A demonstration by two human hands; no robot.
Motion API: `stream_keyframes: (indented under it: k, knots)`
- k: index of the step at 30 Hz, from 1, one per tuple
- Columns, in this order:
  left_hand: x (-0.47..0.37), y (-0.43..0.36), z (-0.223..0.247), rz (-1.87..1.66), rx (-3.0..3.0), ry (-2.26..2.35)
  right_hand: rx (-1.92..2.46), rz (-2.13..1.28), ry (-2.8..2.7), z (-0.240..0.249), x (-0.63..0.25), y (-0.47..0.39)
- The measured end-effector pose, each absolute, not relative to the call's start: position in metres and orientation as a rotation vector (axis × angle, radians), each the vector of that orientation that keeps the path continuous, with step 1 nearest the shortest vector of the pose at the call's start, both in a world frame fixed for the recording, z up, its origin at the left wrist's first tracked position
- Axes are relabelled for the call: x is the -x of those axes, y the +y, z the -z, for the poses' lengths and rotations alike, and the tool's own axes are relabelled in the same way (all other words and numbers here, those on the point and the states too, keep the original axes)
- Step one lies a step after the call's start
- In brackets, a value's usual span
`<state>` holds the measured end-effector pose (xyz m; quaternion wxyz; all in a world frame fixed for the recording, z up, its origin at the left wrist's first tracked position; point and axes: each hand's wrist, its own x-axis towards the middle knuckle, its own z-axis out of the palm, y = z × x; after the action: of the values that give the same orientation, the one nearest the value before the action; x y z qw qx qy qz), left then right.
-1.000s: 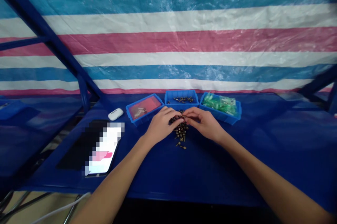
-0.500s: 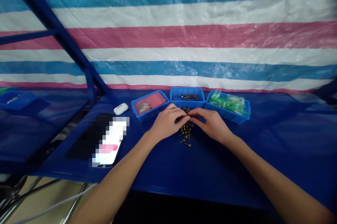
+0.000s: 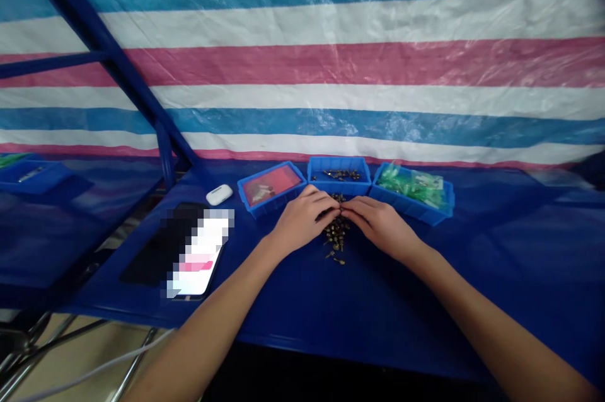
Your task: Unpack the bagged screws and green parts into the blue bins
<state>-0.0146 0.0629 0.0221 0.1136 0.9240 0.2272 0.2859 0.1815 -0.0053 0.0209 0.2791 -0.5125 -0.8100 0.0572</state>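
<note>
My left hand and my right hand meet fingertip to fingertip over a pile of small brass-coloured, screw-like metal pieces. Both hands are closed in a pinch. Whatever sits between the fingertips is too small and too covered to name. The pile lies on the blue tabletop, partly hidden under the hands, with a few pieces loose at its near end. Just behind the hands, the middle blue bin contains more of these metal pieces.
A left blue bin contains a reddish sheet and small pale pieces; a right blue bin has green plastic packets. A white earbud-like case and a lit, blurred phone lie leftward. A blue frame bar slants before a striped tarp.
The view has shifted slightly, moving the bins a little to the right. Both hands stay together over the pile, and their fingertips have changed position only slightly.
</note>
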Motion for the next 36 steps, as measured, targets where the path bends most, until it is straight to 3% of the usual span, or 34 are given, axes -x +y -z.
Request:
stream_keyframes:
  k: [9,16,23,36]
  knots:
    - [0.017,0.062,-0.026,-0.906,-2.743,0.844,1.437,-0.287,-2.209,-0.027,-0.18,-0.003]
    - [0.02,0.068,-0.03,-1.112,-2.653,1.196,1.805,0.189,-1.797,-0.043,-0.183,0.011]
    - [0.019,0.067,-0.026,-1.075,-2.694,1.296,1.728,-0.004,-2.141,-0.016,-0.189,-0.001]
    - [0.015,0.065,-0.023,-1.028,-2.704,1.284,1.676,0.086,-2.273,-0.007,-0.181,0.009]
